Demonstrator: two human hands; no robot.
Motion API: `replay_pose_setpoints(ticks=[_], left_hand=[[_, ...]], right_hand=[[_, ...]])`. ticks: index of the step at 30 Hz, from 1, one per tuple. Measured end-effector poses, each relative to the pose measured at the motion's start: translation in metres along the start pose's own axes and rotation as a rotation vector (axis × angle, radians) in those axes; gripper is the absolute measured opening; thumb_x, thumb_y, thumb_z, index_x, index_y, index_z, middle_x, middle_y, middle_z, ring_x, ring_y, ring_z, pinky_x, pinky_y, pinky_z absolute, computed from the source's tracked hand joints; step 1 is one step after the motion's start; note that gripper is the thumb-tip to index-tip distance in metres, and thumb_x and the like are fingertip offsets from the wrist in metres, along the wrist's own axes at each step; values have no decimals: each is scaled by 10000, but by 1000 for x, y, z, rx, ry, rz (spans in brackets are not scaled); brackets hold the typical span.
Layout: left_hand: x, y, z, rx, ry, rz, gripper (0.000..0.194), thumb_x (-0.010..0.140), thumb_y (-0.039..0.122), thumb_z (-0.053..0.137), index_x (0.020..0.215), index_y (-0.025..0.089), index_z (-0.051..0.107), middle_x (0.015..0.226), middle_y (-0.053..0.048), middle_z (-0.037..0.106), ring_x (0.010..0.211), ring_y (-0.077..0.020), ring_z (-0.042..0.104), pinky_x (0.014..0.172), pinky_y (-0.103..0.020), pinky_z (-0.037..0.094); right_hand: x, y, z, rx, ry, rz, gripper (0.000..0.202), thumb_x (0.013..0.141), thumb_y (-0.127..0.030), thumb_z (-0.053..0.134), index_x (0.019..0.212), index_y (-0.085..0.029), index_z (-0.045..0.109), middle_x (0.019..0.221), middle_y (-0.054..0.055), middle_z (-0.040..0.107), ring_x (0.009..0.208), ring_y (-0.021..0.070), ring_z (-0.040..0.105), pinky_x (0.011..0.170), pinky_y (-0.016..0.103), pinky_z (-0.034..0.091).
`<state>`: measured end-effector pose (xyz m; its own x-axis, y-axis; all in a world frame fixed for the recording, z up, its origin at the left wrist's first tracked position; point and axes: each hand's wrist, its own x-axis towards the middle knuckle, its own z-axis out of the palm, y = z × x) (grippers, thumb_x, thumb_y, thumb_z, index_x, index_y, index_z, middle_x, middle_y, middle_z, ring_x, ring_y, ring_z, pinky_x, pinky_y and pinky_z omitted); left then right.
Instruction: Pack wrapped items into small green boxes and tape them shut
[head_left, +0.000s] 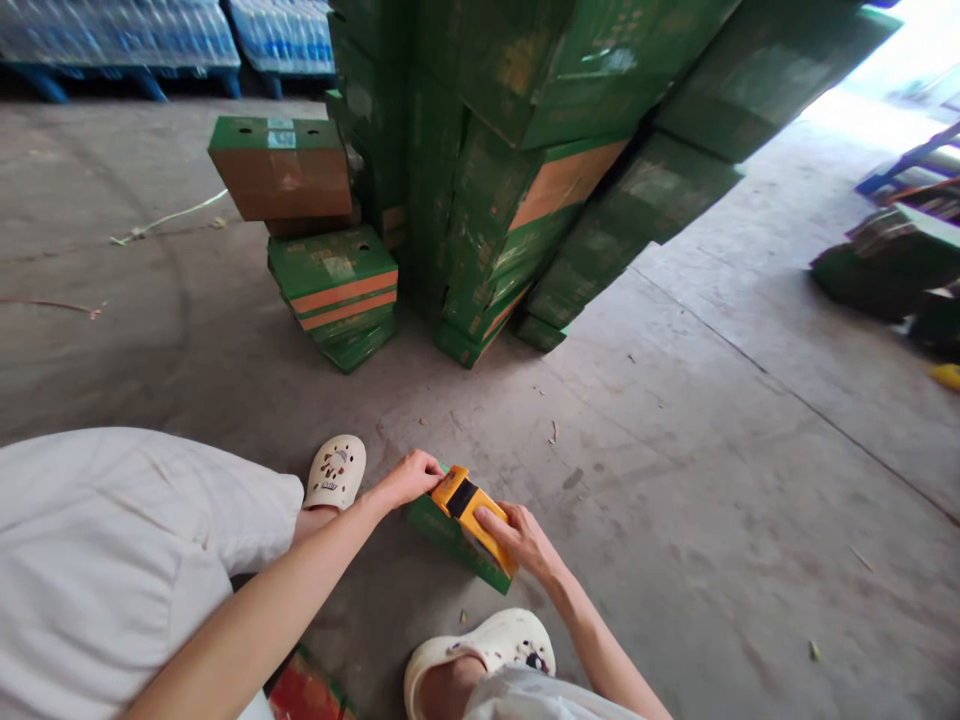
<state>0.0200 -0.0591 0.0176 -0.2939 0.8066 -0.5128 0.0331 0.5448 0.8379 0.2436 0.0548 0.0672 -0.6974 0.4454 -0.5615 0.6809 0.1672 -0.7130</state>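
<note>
Between my feet is a green cardboard box, seen partly beneath a yellow hand-held tool with a black band. My right hand is closed around the near end of that tool, thumb on top. The tool's far end lies over the box's top. At that far end my left hand has its fingers pinched together beside the box's left corner. What those fingertips grip is hidden.
Tall stacks of green cartons rise ahead, with loose cartons at their left. Wrapped bottles on blue pallets stand behind. A red-and-green box is near my seat. Cream clogs flank the work. More dark green items lie right.
</note>
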Motion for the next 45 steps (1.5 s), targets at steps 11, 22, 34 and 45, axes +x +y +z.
replay_pose_setpoints(ticks=[11,22,34,45], left_hand=[[-2,-14,-86,80,185,37,242,712,402,677,688,177,764,711,-33,749,749,-189,665,718,-269,461],[-1,-48,-89,149,417,-58,139,835,248,638,811,191,762,827,-19,768,845,-179,686,758,-243,464],[22,-111,-41,68,430,-150,172,937,284,607,924,207,760,932,-29,786,880,-172,696,763,-230,475],[38,-130,13,24,382,-107,154,944,232,588,868,199,718,949,-40,783,944,-176,707,917,-268,499]], right_hand=[[-13,12,-10,-89,-20,62,654,823,-828,532,748,-179,575,648,-6,501,623,143,460,531,258,305],[-19,10,-2,-275,23,49,636,874,-807,473,669,-205,490,632,-17,443,611,136,435,550,276,274],[-19,20,3,-222,27,52,622,894,-786,492,674,-204,471,605,-33,402,579,124,397,533,268,258],[-14,23,2,-157,40,90,610,878,-778,533,682,-202,493,623,-11,439,596,139,415,520,270,294]])
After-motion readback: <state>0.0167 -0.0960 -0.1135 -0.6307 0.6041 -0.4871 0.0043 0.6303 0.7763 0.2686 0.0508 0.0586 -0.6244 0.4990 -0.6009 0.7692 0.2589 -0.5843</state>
